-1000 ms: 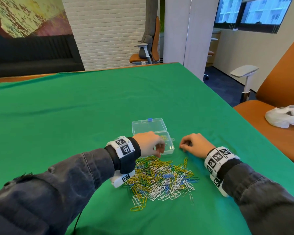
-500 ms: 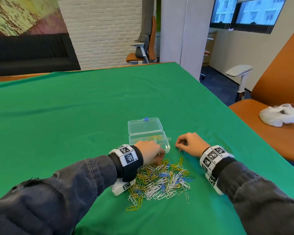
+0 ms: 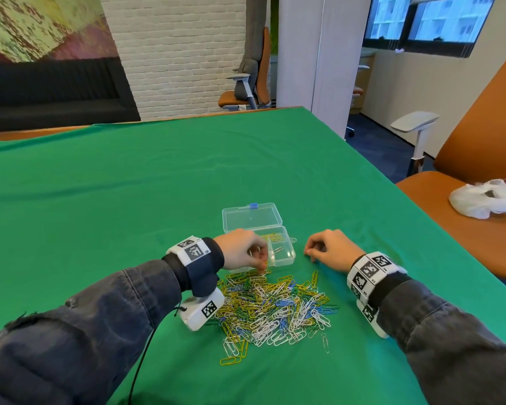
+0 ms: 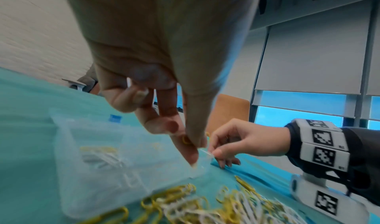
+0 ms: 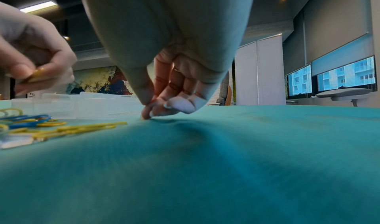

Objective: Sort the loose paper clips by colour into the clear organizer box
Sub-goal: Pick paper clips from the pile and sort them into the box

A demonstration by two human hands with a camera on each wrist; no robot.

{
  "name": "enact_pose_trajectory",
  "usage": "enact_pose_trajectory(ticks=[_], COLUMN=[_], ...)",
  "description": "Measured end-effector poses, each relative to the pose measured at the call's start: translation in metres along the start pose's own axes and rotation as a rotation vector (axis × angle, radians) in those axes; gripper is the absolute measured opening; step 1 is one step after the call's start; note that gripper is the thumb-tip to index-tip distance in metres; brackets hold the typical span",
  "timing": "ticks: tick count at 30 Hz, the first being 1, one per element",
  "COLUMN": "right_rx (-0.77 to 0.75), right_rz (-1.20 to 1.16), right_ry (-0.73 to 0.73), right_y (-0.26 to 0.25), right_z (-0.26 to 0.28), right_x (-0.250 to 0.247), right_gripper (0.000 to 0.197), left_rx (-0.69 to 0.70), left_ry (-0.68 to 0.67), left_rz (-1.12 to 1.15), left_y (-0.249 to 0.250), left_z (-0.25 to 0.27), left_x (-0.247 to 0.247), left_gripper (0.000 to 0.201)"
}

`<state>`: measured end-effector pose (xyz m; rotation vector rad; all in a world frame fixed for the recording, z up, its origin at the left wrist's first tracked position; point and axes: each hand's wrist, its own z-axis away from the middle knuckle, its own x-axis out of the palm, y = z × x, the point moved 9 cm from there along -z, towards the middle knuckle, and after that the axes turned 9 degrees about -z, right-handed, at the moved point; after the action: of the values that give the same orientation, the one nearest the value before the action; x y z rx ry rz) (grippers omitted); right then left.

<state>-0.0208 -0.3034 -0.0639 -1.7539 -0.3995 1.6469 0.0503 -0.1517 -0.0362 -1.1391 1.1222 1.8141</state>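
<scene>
A heap of yellow, white, green and blue paper clips (image 3: 275, 305) lies on the green cloth. Just beyond it stands the clear organizer box (image 3: 288, 258), its lid (image 3: 251, 219) flat open behind. Yellow clips (image 3: 272, 237) fill a far compartment and a silvery clip (image 3: 279, 249) lies in another. My left hand (image 3: 262, 266) hovers at the box's near edge, pinching a yellow clip (image 4: 186, 140) between thumb and finger. My right hand (image 3: 308, 252) rests right of the box, fingers curled, fingertips (image 5: 147, 113) on the cloth with nothing showing between them.
One stray clip (image 3: 325, 343) lies right of the heap's near side. The table's right edge (image 3: 392, 179) runs close by, with an orange chair (image 3: 465, 235) holding a white bag (image 3: 485, 200) beyond it. Green cloth stretches far to the left and back.
My left hand drew back from over the box to the heap's far edge and now pinches a yellow clip. The right hand has stayed put.
</scene>
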Motion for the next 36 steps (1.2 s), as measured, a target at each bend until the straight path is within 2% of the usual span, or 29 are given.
enact_pose_trajectory(ticks=[2, 6, 8, 11, 15, 18, 24, 29, 36], right_rx=[-0.003, -0.006, -0.003, 0.009, 0.009, 0.009, 0.003, 0.002, -0.004], right_rz=[0.002, 0.006, 0.008, 0.009, 0.010, 0.008, 0.009, 0.012, 0.009], right_ry=[0.003, 0.001, 0.001, -0.001, 0.004, 0.006, 0.007, 0.008, 0.006], right_y=[0.000, 0.000, 0.000, 0.002, 0.001, 0.001, 0.001, 0.001, 0.001], right_z=[0.000, 0.000, -0.001, -0.001, -0.001, -0.001, -0.001, -0.002, -0.002], right_x=[0.000, 0.000, 0.000, 0.000, 0.000, 0.000, 0.000, 0.000, 0.000], right_gripper=[0.010, 0.010, 0.010, 0.010, 0.010, 0.010, 0.011, 0.011, 0.010], left_rx=[-0.053, -0.247, -0.311, -0.338, -0.302, -0.178, -0.033, 0.012, 0.002], left_ry=[0.060, 0.234, 0.250, 0.213, 0.229, 0.238, 0.120, 0.054, -0.003], left_rz=[-0.023, -0.195, -0.228, -0.234, -0.215, -0.159, -0.245, -0.335, -0.343], left_y=[-0.011, -0.044, -0.056, -0.063, -0.050, -0.018, 0.034, 0.046, 0.039], left_z=[0.002, 0.005, 0.004, -0.001, -0.004, -0.003, -0.007, -0.014, -0.005], left_x=[-0.014, -0.052, -0.059, -0.056, -0.052, -0.043, -0.003, 0.014, 0.023], left_gripper=[0.008, 0.007, 0.008, 0.011, 0.012, 0.015, 0.011, 0.026, 0.033])
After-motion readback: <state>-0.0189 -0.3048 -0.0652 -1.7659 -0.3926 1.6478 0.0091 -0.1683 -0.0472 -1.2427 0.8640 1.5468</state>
